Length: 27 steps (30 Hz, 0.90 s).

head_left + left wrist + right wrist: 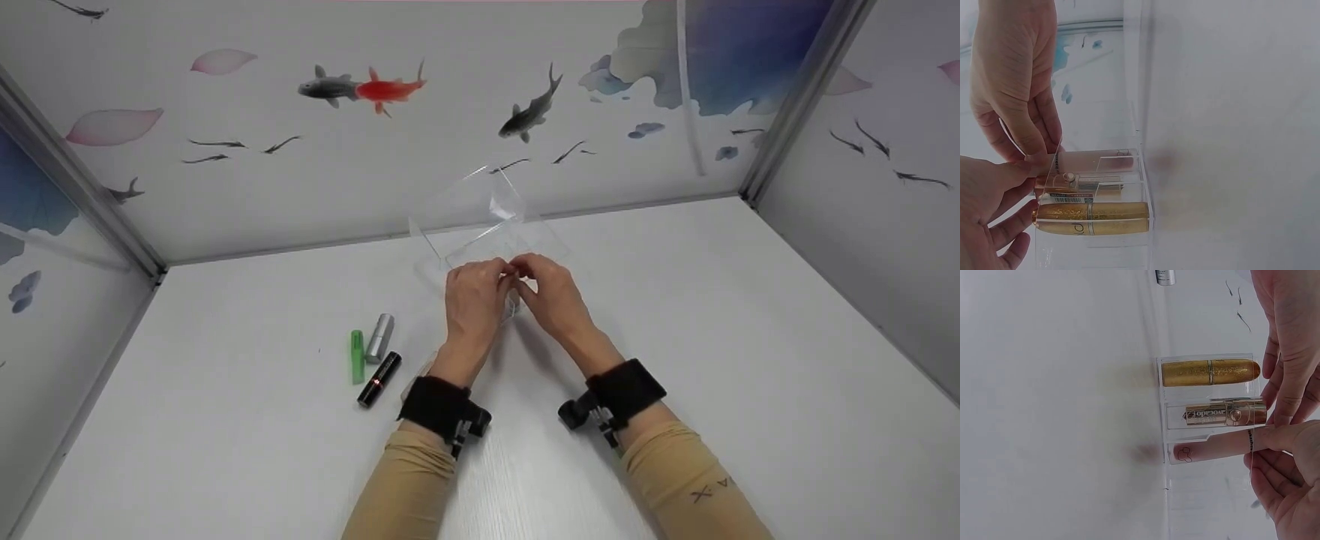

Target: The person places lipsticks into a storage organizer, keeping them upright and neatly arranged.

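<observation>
A clear acrylic stand (pixel 427 236) with slots rises in front of both hands; its edges are hard to see. In the right wrist view, a gold lipstick (pixel 1210 373) and a rose-gold lipstick (pixel 1207 414) stand in neighbouring slots. Beside them a frosted pink lipstick tube (pixel 1213 445) leans slightly in the slot to their right. My right hand (pixel 555 296) pinches the pink tube's top. The thumb and finger of my left hand (pixel 474 300) meet it there too, beside the rose-gold lipstick's top. From above, the hands hide the standing lipsticks.
Left of my left hand, a green tube (pixel 357 358), a silver lipstick (pixel 380 337) and a black lipstick (pixel 380 380) lie on the white table (pixel 225 420). Patterned panels (pixel 360 165) wall the table's back and sides. Each wrist wears a black camera strap (pixel 626 391).
</observation>
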Available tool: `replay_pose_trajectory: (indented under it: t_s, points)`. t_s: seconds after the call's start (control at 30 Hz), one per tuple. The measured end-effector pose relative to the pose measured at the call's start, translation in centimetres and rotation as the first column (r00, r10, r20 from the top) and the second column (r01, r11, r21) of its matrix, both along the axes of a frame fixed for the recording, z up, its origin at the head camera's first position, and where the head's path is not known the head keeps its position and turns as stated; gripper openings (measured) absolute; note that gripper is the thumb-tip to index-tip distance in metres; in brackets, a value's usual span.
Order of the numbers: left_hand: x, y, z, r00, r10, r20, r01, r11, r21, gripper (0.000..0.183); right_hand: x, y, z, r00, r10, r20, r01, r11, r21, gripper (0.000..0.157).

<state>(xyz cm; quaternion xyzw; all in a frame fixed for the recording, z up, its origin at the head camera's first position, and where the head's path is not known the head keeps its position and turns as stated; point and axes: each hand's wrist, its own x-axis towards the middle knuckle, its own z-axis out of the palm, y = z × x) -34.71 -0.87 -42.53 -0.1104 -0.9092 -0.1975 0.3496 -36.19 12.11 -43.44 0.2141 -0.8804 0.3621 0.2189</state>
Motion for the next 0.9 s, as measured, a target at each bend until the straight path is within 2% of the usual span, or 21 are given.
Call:
replay_pose_trajectory:
  t_s: [0.17, 0.43, 0.7, 0.9]
  points:
    - [0.2, -0.1, 0.0, 1.000, -0.015, -0.001, 0.015, 1.000, -0.001, 0.009, 0.2, 0.1, 0.0, 0.999, 0.005, -0.040, -0.005, 1.000, 0.007, 0.021]
    - [0.6, 0.0, 0.3, 0.997, -0.017, 0.070, 0.019, 0.999, -0.036, 0.013, 0.4, 0.2, 0.1, 1.000, -0.030, -0.008, 0.030, 0.999, 0.016, 0.023]
    - [0.9, -0.3, 1.0, 0.999, -0.047, 0.011, 0.047, 0.999, 0.014, 0.013, 0.6, 0.4, 0.7, 0.999, -0.033, -0.034, 0.034, 0.999, 0.012, 0.023]
    - [1.2, -1.3, 2.0, 0.998, -0.039, 0.040, 0.038, 0.999, 0.034, 0.007, 1.3, 0.2, 1.8, 0.999, -0.049, -0.019, 0.048, 0.998, -0.042, 0.025]
